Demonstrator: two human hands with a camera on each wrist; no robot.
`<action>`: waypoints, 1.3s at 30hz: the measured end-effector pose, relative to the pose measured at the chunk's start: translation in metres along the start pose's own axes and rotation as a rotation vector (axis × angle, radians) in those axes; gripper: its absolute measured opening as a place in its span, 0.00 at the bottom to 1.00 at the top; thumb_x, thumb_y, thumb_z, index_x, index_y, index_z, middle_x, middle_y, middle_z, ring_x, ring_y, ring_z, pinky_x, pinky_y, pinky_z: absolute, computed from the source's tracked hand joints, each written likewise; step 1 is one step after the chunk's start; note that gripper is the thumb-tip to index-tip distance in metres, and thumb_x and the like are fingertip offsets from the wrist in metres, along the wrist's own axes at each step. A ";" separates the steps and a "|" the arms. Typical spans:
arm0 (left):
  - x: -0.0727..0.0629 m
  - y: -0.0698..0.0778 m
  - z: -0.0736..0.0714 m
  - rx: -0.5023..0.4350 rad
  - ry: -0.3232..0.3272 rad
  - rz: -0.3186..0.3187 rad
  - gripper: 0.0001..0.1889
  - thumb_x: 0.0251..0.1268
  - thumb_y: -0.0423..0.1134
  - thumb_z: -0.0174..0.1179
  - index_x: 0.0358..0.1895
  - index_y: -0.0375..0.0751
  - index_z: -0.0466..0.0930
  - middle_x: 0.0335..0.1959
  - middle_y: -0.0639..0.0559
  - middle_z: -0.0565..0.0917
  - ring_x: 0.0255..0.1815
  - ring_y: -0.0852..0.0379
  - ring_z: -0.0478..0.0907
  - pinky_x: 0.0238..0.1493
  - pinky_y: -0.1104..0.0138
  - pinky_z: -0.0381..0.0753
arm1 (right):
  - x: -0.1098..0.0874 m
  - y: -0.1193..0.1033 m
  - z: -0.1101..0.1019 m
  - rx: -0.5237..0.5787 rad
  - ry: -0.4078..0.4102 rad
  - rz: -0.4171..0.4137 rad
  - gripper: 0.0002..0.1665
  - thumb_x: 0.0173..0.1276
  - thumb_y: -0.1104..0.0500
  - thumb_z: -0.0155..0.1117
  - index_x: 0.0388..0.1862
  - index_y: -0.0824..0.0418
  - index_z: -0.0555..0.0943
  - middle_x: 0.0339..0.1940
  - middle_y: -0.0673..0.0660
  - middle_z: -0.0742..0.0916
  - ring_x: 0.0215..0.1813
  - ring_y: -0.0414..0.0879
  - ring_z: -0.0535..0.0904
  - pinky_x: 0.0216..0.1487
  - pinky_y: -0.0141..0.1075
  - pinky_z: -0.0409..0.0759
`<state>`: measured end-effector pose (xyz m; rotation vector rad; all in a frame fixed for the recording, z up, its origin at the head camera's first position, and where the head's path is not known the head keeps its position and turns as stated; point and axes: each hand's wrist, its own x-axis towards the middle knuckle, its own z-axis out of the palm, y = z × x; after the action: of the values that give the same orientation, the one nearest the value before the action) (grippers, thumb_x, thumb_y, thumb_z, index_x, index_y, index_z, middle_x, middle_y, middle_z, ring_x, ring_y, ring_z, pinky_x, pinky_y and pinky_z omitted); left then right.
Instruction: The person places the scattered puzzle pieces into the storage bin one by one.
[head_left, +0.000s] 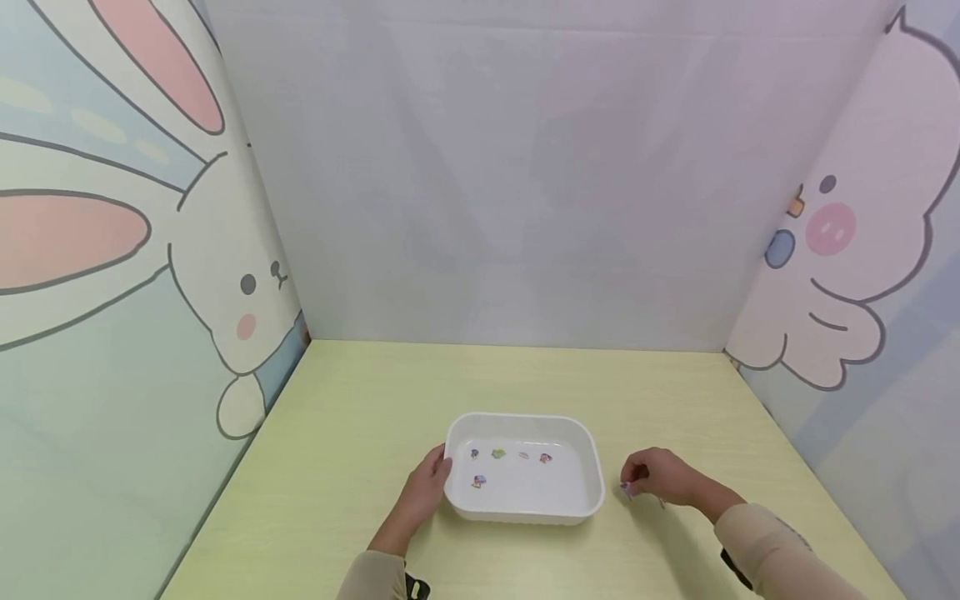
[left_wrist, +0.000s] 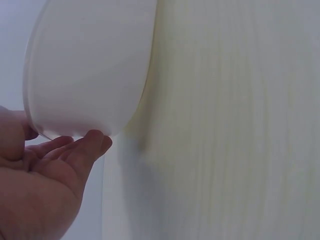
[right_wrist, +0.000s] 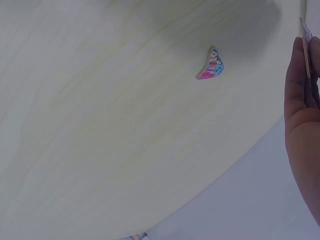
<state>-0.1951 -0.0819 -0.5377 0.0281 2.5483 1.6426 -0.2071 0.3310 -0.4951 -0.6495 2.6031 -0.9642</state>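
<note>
A white rectangular tray sits on the table, with several small colourful flat pieces, one of them a green piece, spread on its floor. My left hand grips the tray's left end, thumb at the rim and fingers against the outer wall, as the left wrist view shows. To the right of the tray, my right hand pinches a thin, small printed piece between thumb and fingers. The right wrist view shows this piece nearly edge-on. Another small pink-and-blue curved piece lies on the table near that hand.
The pale yellow table carries the tray near its front middle. A plain pale curtain stands behind it. Side walls printed with a cartoon rabbit and another cartoon animal bound the table left and right.
</note>
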 end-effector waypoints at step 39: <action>0.000 -0.001 0.001 -0.022 -0.008 -0.005 0.25 0.79 0.42 0.44 0.71 0.31 0.62 0.66 0.34 0.71 0.68 0.34 0.64 0.65 0.42 0.62 | 0.019 -0.047 -0.016 0.225 0.050 0.005 0.06 0.68 0.67 0.63 0.42 0.70 0.81 0.35 0.56 0.83 0.39 0.47 0.79 0.41 0.36 0.83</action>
<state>-0.1949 -0.0816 -0.5391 0.0261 2.5221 1.6656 -0.2157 0.2985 -0.4541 -0.5671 2.4864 -1.2635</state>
